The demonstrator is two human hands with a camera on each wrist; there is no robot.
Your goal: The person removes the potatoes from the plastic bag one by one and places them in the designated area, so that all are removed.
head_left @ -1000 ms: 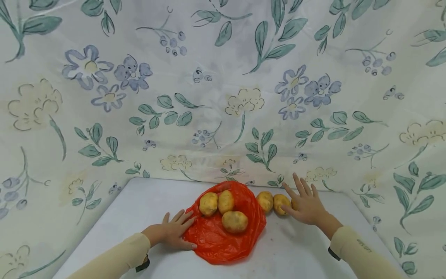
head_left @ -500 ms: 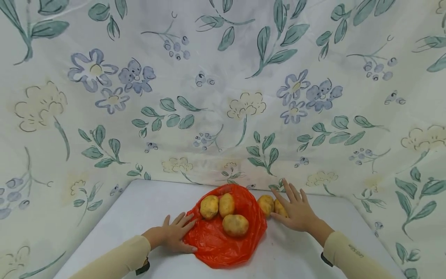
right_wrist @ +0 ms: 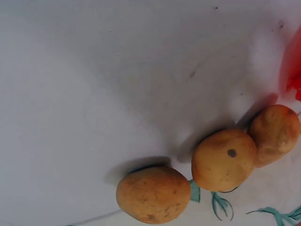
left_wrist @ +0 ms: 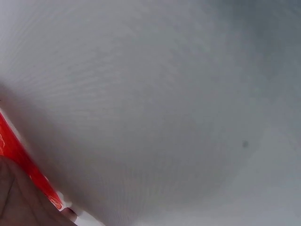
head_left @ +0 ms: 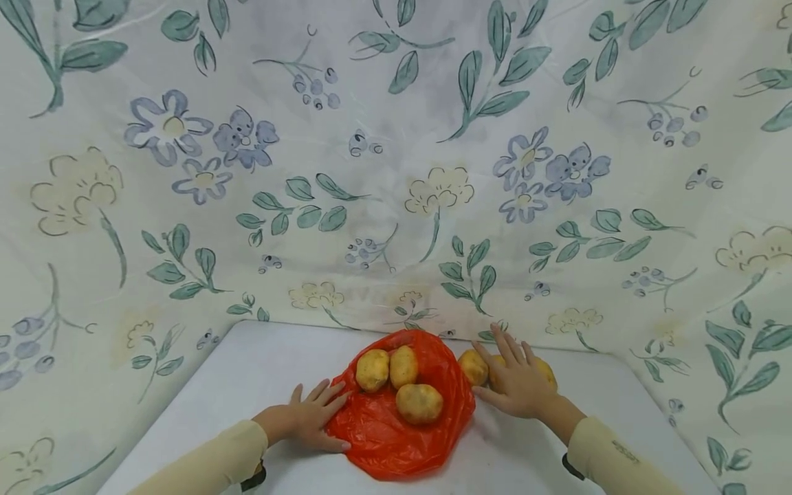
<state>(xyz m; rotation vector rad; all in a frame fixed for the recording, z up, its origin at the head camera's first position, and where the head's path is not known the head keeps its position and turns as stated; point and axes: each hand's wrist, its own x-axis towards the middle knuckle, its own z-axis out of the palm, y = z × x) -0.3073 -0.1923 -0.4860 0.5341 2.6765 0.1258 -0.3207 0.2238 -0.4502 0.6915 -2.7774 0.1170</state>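
A crinkled red plastic bag (head_left: 383, 447) lies flat on the white table. On it sit three potatoes: one at left (head_left: 372, 370), one beside it (head_left: 404, 366) and a larger one (head_left: 419, 403) nearer the front. My left hand (head_left: 307, 418) rests with spread fingers on the bag's left edge; part of that hand (left_wrist: 21, 200) also shows in the left wrist view. My right hand (head_left: 522, 385), fingers extended, is over a row of three more potatoes right of the bag, partly covering them. The right wrist view shows this row: an outer potato (right_wrist: 154, 194), a spotted middle one (right_wrist: 224, 160) and an inner one (right_wrist: 275, 134).
The white table (head_left: 266, 350) has its back edge against a floral-patterned cloth (head_left: 383, 206), which also rises on both sides. The bag's edge (right_wrist: 294, 70) is close to the innermost potato of the row.
My right hand has moved left over the row of potatoes, toward the bag, uncovering the outermost potato. My left hand stays on the bag's edge, and the potatoes on the bag keep their arrangement.
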